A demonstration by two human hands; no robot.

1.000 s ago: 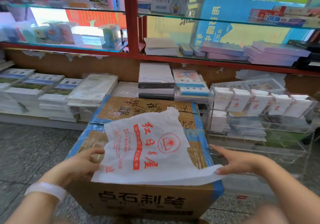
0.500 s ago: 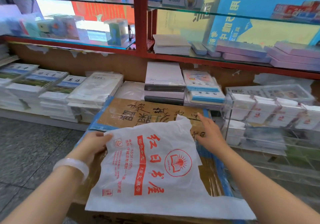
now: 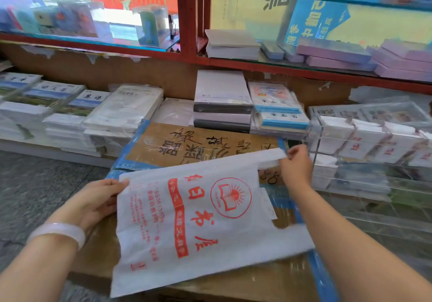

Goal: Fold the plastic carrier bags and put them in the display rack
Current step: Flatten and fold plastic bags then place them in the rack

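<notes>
- Head view: carrier bag lies flat on cardboard box, long axis running from L hand to R hand.
- L hand grips bag's near-left edge; R hand pinches handle strap at far-right corner.
- Display rack just right of R hand, so R is nearer for placing.

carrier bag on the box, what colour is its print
Red print on the white carrier bag, clearest in the head view.
</notes>
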